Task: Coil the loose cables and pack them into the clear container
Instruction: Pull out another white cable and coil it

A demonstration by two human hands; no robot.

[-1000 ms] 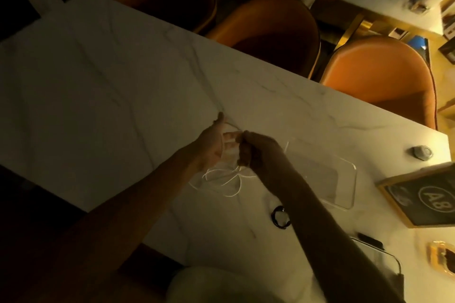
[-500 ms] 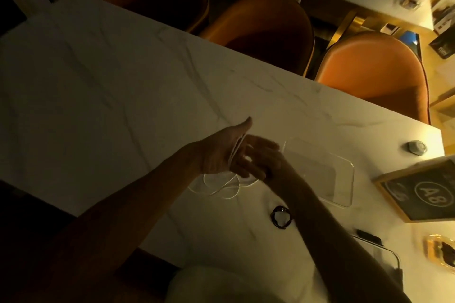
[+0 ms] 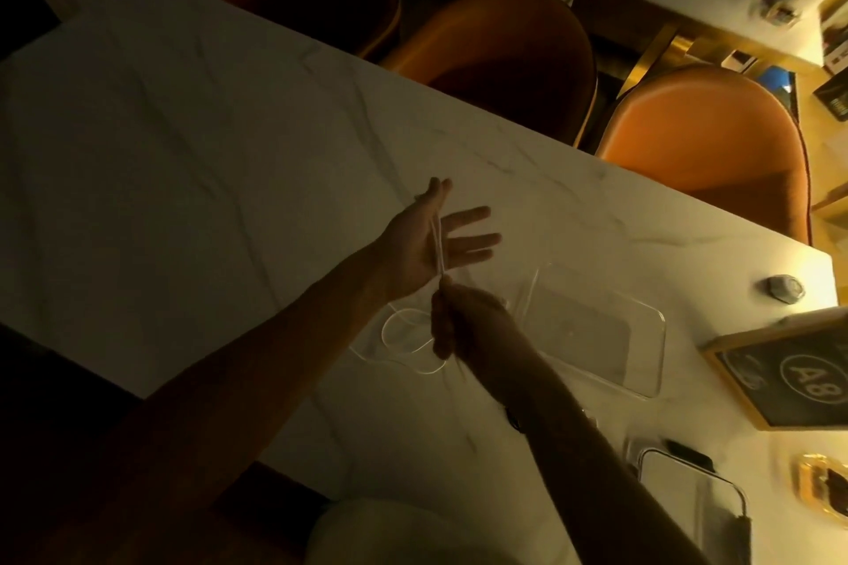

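1. Now the left hand [image 3: 426, 243] is spread flat above the marble table [image 3: 192, 142], fingers straight and apart, palm turned up toward the camera, on the side of the clear container [image 3: 596, 330] away from the framed sign.
2. A thin white cable [image 3: 438, 243] runs taut across that open palm, from near the raised thumb down to the heel of the hand; the left fingers do not curl round it.
3. Just below, the right hand [image 3: 463, 326] is closed, its fingertips pinching the cable where it leaves the left palm.
4. Loose loops of the same cable lie on the table under the right hand, just beside the container's near short end.
5. That container is a shallow clear rectangular tray resting flat on the table; what lies inside it cannot be made out in the dim light.
6. A framed sign marked A8 [image 3: 798, 376] sits just past the container's far end, with a small grey round object [image 3: 785, 288] on the table near it.
7. Three orange chairs [image 3: 706, 151] stand along the table edge beyond the container.
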